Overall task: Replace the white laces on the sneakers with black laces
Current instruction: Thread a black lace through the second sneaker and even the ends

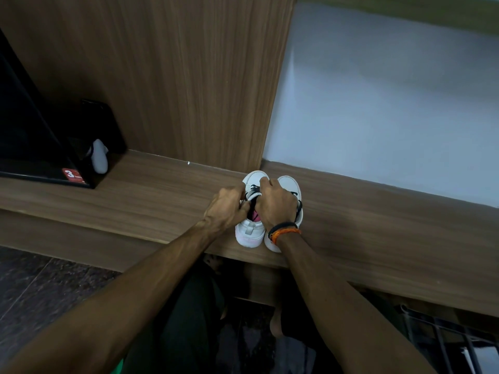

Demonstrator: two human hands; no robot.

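Two small white sneakers stand side by side on a wooden shelf [135,195], toes toward the wall. The left sneaker [249,233] has a pink lining and black laces [253,188] across its top. The right sneaker [290,184] is mostly hidden under my right hand and wrist. My left hand [225,209] pinches the black lace at the left sneaker's opening. My right hand [275,202], with black and orange bands on the wrist, is closed over the same sneaker's laces. No white laces show.
A black screen or box [32,147] with a red sticker stands at the shelf's left, with a white-grey object [100,157] beside it. A wood panel [175,76] and pale wall [378,103] rise behind. A black wire rack [445,341] sits low right.
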